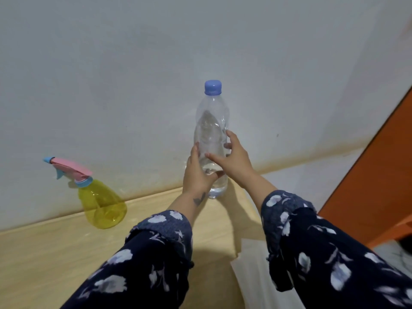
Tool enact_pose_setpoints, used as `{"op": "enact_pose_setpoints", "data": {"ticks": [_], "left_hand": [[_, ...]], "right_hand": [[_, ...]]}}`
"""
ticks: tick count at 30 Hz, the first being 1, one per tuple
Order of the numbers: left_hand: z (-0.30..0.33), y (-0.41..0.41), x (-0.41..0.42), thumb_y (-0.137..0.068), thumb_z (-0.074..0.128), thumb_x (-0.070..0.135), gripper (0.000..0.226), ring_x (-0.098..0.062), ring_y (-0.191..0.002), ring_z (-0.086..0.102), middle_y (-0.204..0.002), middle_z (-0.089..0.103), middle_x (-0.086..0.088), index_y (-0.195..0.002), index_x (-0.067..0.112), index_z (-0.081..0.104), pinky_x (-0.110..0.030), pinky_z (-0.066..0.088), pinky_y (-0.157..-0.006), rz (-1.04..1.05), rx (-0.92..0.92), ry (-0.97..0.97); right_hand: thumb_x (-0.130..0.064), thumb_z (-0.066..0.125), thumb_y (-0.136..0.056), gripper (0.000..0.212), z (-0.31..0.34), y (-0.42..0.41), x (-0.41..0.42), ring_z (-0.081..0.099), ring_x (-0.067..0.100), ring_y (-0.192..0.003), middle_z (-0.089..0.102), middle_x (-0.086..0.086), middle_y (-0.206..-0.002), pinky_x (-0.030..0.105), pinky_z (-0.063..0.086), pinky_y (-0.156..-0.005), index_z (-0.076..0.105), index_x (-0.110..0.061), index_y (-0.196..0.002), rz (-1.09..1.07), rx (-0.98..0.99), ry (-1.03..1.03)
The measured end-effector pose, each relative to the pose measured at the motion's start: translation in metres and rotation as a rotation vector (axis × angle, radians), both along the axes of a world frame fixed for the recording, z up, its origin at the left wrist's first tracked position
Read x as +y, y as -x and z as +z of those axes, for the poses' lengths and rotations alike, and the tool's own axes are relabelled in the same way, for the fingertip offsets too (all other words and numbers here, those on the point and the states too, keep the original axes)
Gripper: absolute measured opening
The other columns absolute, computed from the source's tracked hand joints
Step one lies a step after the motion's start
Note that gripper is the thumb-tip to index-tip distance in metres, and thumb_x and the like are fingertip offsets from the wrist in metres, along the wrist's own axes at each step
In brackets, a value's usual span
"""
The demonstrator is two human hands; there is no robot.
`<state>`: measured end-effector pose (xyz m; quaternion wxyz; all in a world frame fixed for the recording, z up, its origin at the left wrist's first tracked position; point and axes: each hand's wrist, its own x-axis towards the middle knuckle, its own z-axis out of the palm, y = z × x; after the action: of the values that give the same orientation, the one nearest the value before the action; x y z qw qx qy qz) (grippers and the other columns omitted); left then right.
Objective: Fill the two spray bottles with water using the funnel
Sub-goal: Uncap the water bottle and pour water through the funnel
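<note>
A clear plastic water bottle (211, 121) with a blue cap stands upright at the far edge of the wooden table (44, 259), partly filled with water. My left hand (197, 172) grips its lower body from the left. My right hand (231, 159) touches the bottle's right side with spread, fairly straight fingers. A yellow spray bottle (101, 204) with a pink and blue trigger head stands at the left, near the wall. No funnel and no second spray bottle are in view.
A white wall (156, 63) rises right behind the table. An orange wooden panel (367, 186) stands at the right. A white sheet (247, 264) lies at the table's right edge, under my right sleeve.
</note>
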<state>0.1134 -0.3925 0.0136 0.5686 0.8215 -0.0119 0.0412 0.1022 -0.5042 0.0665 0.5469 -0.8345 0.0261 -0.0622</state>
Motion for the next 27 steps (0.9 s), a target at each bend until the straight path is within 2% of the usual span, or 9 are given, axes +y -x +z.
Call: {"op": "enact_pose_setpoints", "data": {"ticks": [3,5,7,9,11,17,23,27], "left_hand": [[0.001,0.011,0.002,-0.068,0.087,0.019,0.108,-0.009,-0.122,0.048,-0.146,0.043,0.006,-0.151,0.032,0.02,-0.03,0.045,-0.1,0.046,-0.017,0.031],[0.005,0.023,0.006,-0.068,0.088,0.022,0.108,-0.009,-0.121,0.05,-0.144,0.045,0.009,-0.151,0.036,0.02,-0.028,0.045,-0.098,0.066,-0.027,0.023],[0.012,0.038,0.013,-0.068,0.087,0.027,0.108,-0.011,-0.123,0.05,-0.144,0.046,0.01,-0.151,0.038,0.019,-0.029,0.045,-0.098,0.079,-0.029,0.0],[0.02,0.056,0.022,-0.067,0.088,0.029,0.108,-0.015,-0.126,0.05,-0.145,0.045,0.008,-0.151,0.036,0.019,-0.035,0.046,-0.101,0.081,-0.03,-0.025],[0.026,0.078,0.031,-0.067,0.088,0.028,0.108,-0.015,-0.124,0.052,-0.145,0.046,0.008,-0.151,0.034,0.02,-0.035,0.047,-0.1,0.082,-0.037,-0.041],[0.029,0.161,0.057,-0.066,0.088,0.03,0.109,-0.017,-0.125,0.051,-0.146,0.045,0.008,-0.151,0.036,0.019,-0.036,0.046,-0.101,0.08,-0.034,-0.045],[0.016,0.238,0.082,-0.064,0.089,0.03,0.11,-0.018,-0.127,0.05,-0.146,0.045,0.006,-0.15,0.037,0.021,-0.037,0.046,-0.1,0.064,-0.01,-0.057],[0.008,0.273,0.091,-0.063,0.09,0.028,0.11,-0.02,-0.125,0.052,-0.146,0.046,0.004,-0.15,0.036,0.023,-0.036,0.046,-0.099,0.054,0.004,-0.061]], "right_hand": [[-0.03,0.077,-0.078,0.082,0.003,0.008,0.0,0.053,0.016,-0.109,0.053,0.003,-0.129,0.026,0.043,-0.089,0.03,-0.03,-0.145,0.019,-0.026,0.019],[-0.033,0.077,-0.077,0.082,0.005,0.016,0.003,0.055,0.017,-0.111,0.054,0.003,-0.128,0.028,0.045,-0.09,0.03,-0.032,-0.145,0.019,-0.039,0.035],[-0.038,0.077,-0.075,0.084,0.01,0.027,0.009,0.056,0.02,-0.114,0.054,0.002,-0.122,0.032,0.047,-0.095,0.03,-0.034,-0.144,0.014,-0.047,0.061],[-0.04,0.078,-0.073,0.085,0.017,0.043,0.016,0.058,0.02,-0.11,0.052,-0.002,-0.112,0.035,0.048,-0.096,0.03,-0.035,-0.144,0.021,-0.053,0.075],[-0.04,0.079,-0.072,0.085,0.021,0.063,0.023,0.06,0.02,-0.105,0.052,-0.003,-0.11,0.035,0.049,-0.095,0.032,-0.036,-0.143,0.021,-0.059,0.067],[-0.037,0.081,-0.071,0.084,0.024,0.145,0.05,0.059,0.019,-0.107,0.055,0.0,-0.111,0.032,0.048,-0.094,0.035,-0.038,-0.141,0.003,-0.057,0.039],[-0.036,0.082,-0.069,0.088,0.012,0.227,0.074,0.054,0.017,-0.116,0.054,0.003,-0.115,0.035,0.046,-0.1,0.034,-0.036,-0.143,-0.021,-0.029,0.018],[-0.039,0.082,-0.067,0.089,0.004,0.264,0.084,0.056,0.02,-0.115,0.056,0.002,-0.117,0.04,0.048,-0.098,0.034,-0.038,-0.142,-0.035,-0.005,0.023]]}}
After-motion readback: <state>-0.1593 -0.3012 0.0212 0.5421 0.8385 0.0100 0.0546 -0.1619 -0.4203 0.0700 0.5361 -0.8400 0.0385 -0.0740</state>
